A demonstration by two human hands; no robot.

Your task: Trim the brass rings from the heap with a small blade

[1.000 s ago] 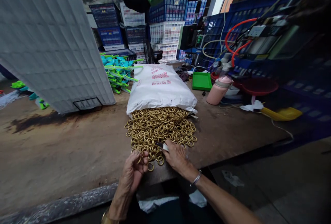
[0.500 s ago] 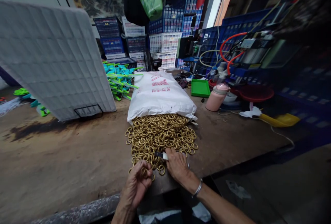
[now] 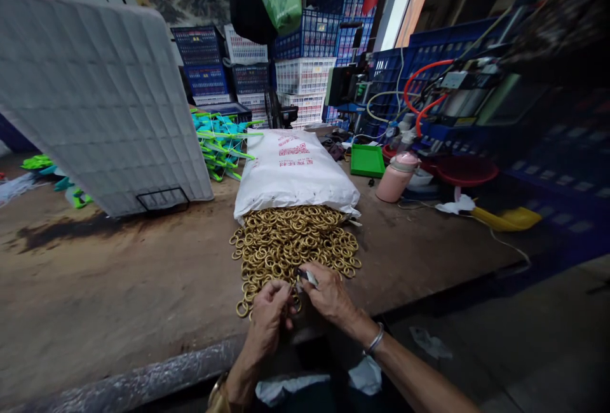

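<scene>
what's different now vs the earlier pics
The left hand has moved to the right, close up to the right hand; what it holds now is hard to make out. The right hand keeps its grip on the small dark-tipped tool. The white sack, pink bottle and green tray stayed put; the gold-coloured rings look much the same.

From the head, at the near edge of the table [image 3: 143,286], the camera faces forward and down: left hand [image 3: 267,316] and right hand [image 3: 328,293] close, crates [image 3: 305,76] farther.
</scene>
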